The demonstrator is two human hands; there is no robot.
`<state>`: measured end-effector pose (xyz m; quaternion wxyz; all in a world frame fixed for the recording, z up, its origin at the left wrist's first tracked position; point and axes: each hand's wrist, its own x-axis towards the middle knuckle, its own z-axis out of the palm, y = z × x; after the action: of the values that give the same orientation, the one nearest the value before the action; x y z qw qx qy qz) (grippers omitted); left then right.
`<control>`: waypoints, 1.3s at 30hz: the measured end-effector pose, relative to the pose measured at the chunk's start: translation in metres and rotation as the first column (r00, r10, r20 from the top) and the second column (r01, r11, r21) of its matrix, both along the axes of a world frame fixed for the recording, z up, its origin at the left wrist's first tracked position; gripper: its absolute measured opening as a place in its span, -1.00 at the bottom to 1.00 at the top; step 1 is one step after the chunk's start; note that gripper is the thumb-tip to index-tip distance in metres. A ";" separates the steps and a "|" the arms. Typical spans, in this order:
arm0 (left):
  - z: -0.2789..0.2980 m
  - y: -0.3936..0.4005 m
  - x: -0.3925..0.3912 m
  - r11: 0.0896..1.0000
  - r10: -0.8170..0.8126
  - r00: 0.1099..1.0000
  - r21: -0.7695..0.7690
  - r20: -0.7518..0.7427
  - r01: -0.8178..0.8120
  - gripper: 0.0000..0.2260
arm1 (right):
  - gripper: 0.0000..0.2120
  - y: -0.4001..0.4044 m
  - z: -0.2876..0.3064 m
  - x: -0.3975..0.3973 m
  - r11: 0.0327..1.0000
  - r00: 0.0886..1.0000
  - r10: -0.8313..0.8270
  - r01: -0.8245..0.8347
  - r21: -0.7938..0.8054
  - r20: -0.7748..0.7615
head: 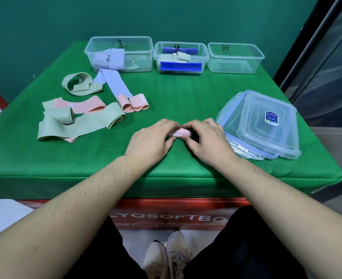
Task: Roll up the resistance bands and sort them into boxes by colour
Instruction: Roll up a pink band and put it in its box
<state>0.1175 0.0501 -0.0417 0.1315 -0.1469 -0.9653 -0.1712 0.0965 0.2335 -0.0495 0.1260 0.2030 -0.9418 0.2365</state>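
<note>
Green felt-covered table (166, 93) fills the view. Three clear plastic boxes along the far edge: left box (119, 54) at 11 o'clock holds pale blue rolls, middle box (181, 57) at 12 holds green rolls plus blue strips, right box (235, 58) at 1 o'clock looks empty. Stack of clear lids (262, 125) at 3 o'clock, just beside the right hand (208, 140). Loose green, pink and lilac bands (81, 115) at 9–10 o'clock. Small pink rolled band (179, 132) lies centre, long axis left-right, pinched at each end by curled fingers of left hand (153, 140) and right hand. Right hand nearer the empty box; open felt ahead toward 1 o'clock.
</note>
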 end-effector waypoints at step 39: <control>0.094 0.035 0.072 0.315 -0.132 0.948 0.919 0.289 -0.236 -0.89 | -0.88 -0.008 0.101 0.077 0.611 0.946 0.214 0.065 -0.789 0.243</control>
<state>0.1896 0.0853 0.0518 0.0439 0.0184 -0.6935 -0.7189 0.1735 0.2259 0.0519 0.0410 0.1263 -0.7396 0.6598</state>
